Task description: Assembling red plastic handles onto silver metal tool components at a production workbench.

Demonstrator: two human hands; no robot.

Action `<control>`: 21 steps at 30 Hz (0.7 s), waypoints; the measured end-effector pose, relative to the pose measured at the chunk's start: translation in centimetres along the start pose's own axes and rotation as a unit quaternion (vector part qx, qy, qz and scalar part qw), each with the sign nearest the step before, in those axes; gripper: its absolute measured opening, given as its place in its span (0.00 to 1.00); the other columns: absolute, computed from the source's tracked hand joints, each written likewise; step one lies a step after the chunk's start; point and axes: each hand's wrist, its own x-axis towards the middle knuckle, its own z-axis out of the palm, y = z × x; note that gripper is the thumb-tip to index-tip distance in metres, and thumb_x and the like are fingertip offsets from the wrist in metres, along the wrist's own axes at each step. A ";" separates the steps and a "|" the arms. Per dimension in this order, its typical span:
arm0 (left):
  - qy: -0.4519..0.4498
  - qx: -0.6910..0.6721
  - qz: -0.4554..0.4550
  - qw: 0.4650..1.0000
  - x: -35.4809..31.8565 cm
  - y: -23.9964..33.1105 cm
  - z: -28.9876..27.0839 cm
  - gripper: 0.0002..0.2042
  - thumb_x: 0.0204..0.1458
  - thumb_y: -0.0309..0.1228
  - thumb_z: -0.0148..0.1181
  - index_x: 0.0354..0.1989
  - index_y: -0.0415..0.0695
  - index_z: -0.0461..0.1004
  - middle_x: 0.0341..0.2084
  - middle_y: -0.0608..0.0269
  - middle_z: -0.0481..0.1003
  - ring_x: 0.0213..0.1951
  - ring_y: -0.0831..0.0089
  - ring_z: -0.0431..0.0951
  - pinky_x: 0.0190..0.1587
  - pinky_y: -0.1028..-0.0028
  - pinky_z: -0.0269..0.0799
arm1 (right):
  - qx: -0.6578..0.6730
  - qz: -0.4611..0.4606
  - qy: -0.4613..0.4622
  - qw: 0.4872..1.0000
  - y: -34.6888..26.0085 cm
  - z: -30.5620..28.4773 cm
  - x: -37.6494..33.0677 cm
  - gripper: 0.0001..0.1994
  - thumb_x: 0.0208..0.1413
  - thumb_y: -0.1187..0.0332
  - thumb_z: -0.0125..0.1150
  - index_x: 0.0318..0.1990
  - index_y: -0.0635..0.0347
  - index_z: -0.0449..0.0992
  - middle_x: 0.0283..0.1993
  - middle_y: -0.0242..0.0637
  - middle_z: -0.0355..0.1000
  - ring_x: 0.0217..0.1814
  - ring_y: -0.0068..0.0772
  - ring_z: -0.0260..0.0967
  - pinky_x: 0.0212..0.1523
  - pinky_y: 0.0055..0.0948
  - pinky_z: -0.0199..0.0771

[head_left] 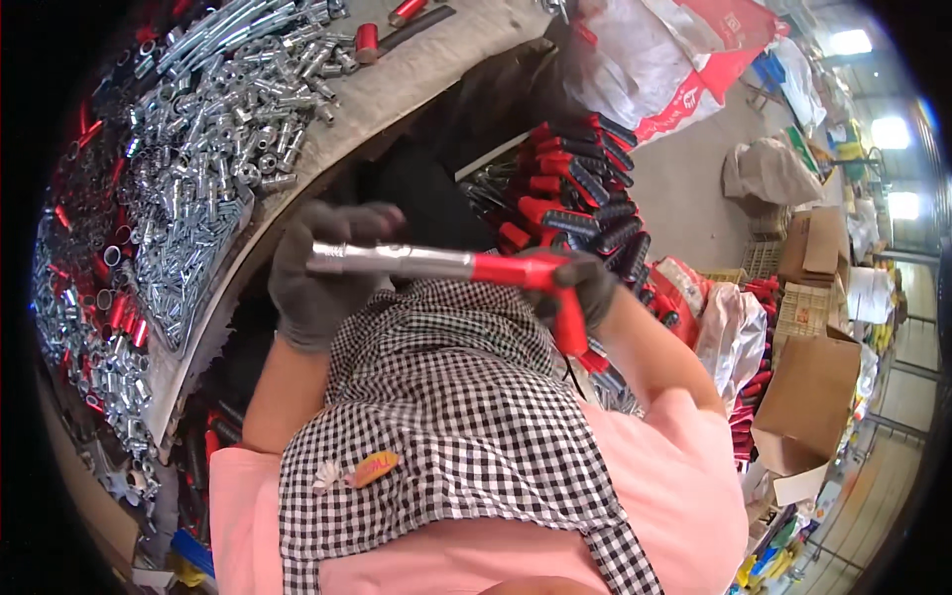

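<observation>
A red pistol-shaped tool (511, 269) with a long chrome barrel (397, 260) lies nearly level across my front, the barrel pointing left. My right hand (592, 288), in a dark grey glove, is closed around its red body by the angled red handle (569, 322). My left hand (315, 266), gloved alike, is at the chrome end. Its upper fingers stretch out above the barrel and none wraps over it. The barrel hides the rest of that hand, so I cannot tell whether they touch.
Chrome fittings (203, 124) and small pins (183, 263) cover the bench (288, 188) on the left. Red tools with black grips (585, 188) are heaped beyond my right hand. A white-and-red sack (654, 64) stands behind them; cardboard boxes (808, 397) are at the right.
</observation>
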 end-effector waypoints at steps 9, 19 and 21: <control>0.198 0.418 -0.156 0.873 -3.1 -1.3 -3.2 0.10 0.52 0.29 0.59 0.41 0.39 0.72 0.37 0.61 0.75 0.37 0.74 0.74 0.43 0.75 0.70 | -0.563 -0.185 0.260 0.763 -16.7 6.4 -6.3 0.25 0.38 0.78 0.62 0.51 0.65 0.74 0.30 0.36 0.74 0.26 0.23 0.71 0.30 0.24 0.74; 0.267 0.437 -0.247 0.823 -3.4 -1.3 -3.3 0.10 0.53 0.34 0.58 0.38 0.40 0.74 0.30 0.65 0.74 0.35 0.77 0.73 0.41 0.77 0.69 | -0.888 -0.041 0.246 0.386 -20.8 -16.1 15.4 0.20 0.45 0.61 0.63 0.47 0.58 0.77 0.40 0.44 0.76 0.44 0.43 0.73 0.49 0.35 0.71; 0.301 0.367 -0.234 0.849 -3.3 -1.4 -2.9 0.11 0.52 0.35 0.59 0.36 0.39 0.75 0.29 0.65 0.74 0.34 0.78 0.73 0.39 0.78 0.69 | -0.798 -0.070 0.248 0.545 -21.3 -15.7 13.3 0.19 0.44 0.60 0.66 0.45 0.57 0.78 0.44 0.41 0.77 0.46 0.41 0.73 0.51 0.33 0.70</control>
